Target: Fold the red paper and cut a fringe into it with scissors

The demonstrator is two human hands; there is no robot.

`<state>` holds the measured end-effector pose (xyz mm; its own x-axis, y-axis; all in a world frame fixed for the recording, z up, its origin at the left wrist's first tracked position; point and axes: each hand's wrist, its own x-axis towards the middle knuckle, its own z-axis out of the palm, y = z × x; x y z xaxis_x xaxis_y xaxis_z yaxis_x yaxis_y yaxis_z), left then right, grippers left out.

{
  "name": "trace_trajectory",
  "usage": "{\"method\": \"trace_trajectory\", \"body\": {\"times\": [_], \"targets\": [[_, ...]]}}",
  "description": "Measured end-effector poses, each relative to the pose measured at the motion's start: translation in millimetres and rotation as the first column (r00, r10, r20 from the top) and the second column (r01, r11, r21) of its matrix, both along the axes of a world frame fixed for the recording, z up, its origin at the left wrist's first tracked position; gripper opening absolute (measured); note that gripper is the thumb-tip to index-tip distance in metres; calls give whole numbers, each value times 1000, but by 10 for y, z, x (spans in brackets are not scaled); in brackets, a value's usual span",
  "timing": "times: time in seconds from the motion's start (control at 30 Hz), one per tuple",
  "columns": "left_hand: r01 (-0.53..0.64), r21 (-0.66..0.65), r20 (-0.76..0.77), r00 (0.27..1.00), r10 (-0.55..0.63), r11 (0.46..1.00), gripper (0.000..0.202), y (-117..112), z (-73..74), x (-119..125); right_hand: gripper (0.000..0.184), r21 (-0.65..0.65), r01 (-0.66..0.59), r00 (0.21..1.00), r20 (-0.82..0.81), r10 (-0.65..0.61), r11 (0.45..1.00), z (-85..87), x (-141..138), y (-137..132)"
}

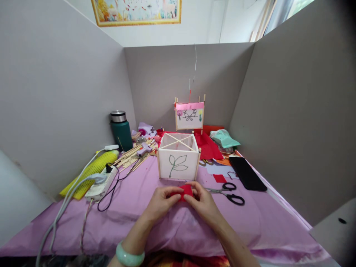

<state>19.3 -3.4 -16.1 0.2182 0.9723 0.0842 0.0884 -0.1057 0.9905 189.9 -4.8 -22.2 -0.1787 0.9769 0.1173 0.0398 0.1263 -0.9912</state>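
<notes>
Between my two hands, low in the middle of the head view, is a small piece of red fabric or paper [185, 192]; which of the two I cannot tell. My left hand [164, 198] pinches its left side, thumb and fingers together. On its right side my right hand [201, 200] grips it the same way. Just beyond stands a white box-shaped lantern [178, 163] with wooden corner sticks, crossed sticks on top and a green leaf drawing. Black-handled scissors [226, 192] lie right of my right hand, near a flat red square [219, 178].
A black phone [247, 173] lies at the right. Left are a power strip [101, 183] with cables, a yellow mesh-covered item [91, 172], wooden sticks [133, 155], a glue gun [144, 149] and a green bottle [121, 131]. Behind, a smaller decorated lantern [190, 116] hangs below a wire.
</notes>
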Motion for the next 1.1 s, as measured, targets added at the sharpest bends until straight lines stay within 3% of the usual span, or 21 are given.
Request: {"method": "trace_trajectory", "body": {"times": [0.23, 0.4, 0.6, 0.87, 1.1], "targets": [[32, 41, 28, 999, -33, 999, 27, 24, -2, -8, 26, 2, -6, 1000, -27, 6, 1000, -27, 19, 13], [36, -80, 103, 994, -28, 996, 34, 15, -12, 27, 28, -13, -16, 999, -41, 15, 1000, -48, 23, 16], [21, -9, 25, 999, -21, 1000, 24, 24, 16, 31, 29, -13, -14, 999, -37, 14, 1000, -70, 32, 22], [24, -30, 15, 1000, -23, 999, 25, 39, -8, 9, 30, -16, -26, 998, -63, 25, 1000, -76, 34, 33], [3, -27, 151, 988, 1, 1000, 31, 65, -31, -5, 33, -39, -19, 992, -123, 15, 999, -82, 44, 27]]}}
